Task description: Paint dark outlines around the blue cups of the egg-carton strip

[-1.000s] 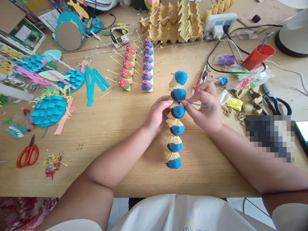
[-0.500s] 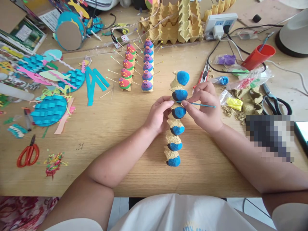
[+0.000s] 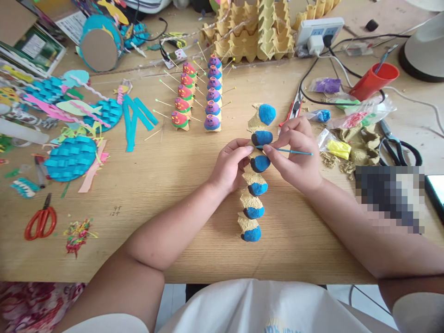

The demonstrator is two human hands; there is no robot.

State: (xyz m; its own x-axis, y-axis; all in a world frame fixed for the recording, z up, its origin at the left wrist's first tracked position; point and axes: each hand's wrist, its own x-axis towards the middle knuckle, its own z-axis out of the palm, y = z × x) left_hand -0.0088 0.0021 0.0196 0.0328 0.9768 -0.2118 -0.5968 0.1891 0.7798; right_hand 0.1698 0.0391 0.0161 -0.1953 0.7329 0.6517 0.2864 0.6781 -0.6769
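Note:
My left hand [image 3: 231,166] grips the left side of an egg carton strip [image 3: 252,201], its thumb on top and its other fingers partly hidden. The strip stretches away from me; its bumps are coated in blue and black clay [image 3: 261,164]. Between thumb and fingers of my right hand [image 3: 294,155] is a thin blue stick [image 3: 289,150], a modelling tool by its look. The stick's left end lies against the strip, between the second and third bumps from the far end, close to my left thumb.
Two painted carton caterpillars [image 3: 212,121] with pins stand behind the strip. Orange scissors [image 3: 40,222] and woven blue paper fish [image 3: 71,158] lie left. To the right are a utility knife [image 3: 294,108], clay packets [image 3: 338,149], black scissors [image 3: 398,147] and a red cup [image 3: 376,82].
The strip has shifted and turned very slightly to the right, and both hands with the blue stick have moved along with it. Both grips look the same.

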